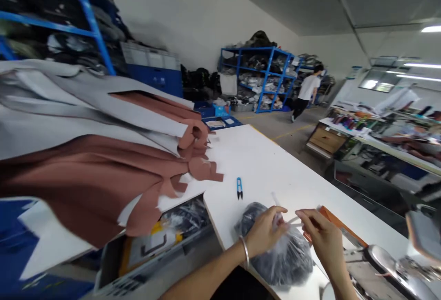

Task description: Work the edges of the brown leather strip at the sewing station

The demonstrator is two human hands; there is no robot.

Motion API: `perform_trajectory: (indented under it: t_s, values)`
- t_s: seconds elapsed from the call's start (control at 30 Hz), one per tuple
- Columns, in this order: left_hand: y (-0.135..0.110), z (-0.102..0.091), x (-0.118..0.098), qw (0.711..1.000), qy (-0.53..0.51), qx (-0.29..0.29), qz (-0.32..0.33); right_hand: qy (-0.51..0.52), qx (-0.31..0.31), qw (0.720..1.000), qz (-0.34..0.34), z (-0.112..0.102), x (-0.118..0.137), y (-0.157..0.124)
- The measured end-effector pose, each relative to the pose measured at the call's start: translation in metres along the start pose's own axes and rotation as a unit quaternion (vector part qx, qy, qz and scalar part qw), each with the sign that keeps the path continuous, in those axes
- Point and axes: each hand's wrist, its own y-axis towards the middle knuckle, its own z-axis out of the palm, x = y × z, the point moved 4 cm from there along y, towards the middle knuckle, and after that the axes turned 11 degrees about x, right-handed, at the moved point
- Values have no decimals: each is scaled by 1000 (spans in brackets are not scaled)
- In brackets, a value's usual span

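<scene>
Gripping gathered neck of clear bag (285, 261) w/ L fingers (277, 210) closed, pinching pale strip (292, 223) tight w/ R fingers (303, 215), poss. slipping or ripping if yanked too hard.

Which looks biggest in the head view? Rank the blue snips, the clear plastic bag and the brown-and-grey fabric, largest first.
1. Brown-and-grey fabric, spread across the left side
2. Clear plastic bag, partly covered by the left hand
3. Blue snips, easily the smallest
</scene>
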Motion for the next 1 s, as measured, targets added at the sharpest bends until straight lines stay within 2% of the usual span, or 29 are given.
perform_trajectory:
  t_s: [0.1,0.2,0.27,0.37,0.5,0.53,0.67,0.77,0.83,0.87,0.93,0.97,1.0]
  values:
    - [-6,-3,1,999,36,-18,-19,-30,-18,999,-15,1,8,-3]
    - [-5,2,2,997,75,32,19,-35,79,991,-104,14,22,-3]
    - [-2,8,3,992,91,70,58,-40,130,981,-139,23,25,-1]
    - [-1,12,6,987,95,91,90,-86,151,979,-106,29,12,4]
    - [-5,5,6,987,65,102,103,-120,225,963,-89,32,-15,1]
    - [-6,2,6,988,53,106,104,-126,217,963,-93,29,-19,-2]
    - [-9,-7,9,990,6,118,83,-170,119,974,-91,19,-29,-29]
    - [-9,-4,17,994,26,96,33,-172,130,971,-105,25,-39,-52]
    - [-11,0,17,994,73,76,15,-183,140,967,-107,27,-46,-58]
    - [-12,3,15,992,100,69,17,-196,127,965,-116,26,-48,-58]
    - [-15,10,4,981,164,81,60,-213,72,962,-155,21,-45,-52]
    - [-17,14,-5,962,230,92,114,-201,55,961,-180,20,-42,-48]
    - [-20,19,-15,930,304,101,178,-175,60,963,-196,21,-39,-44]
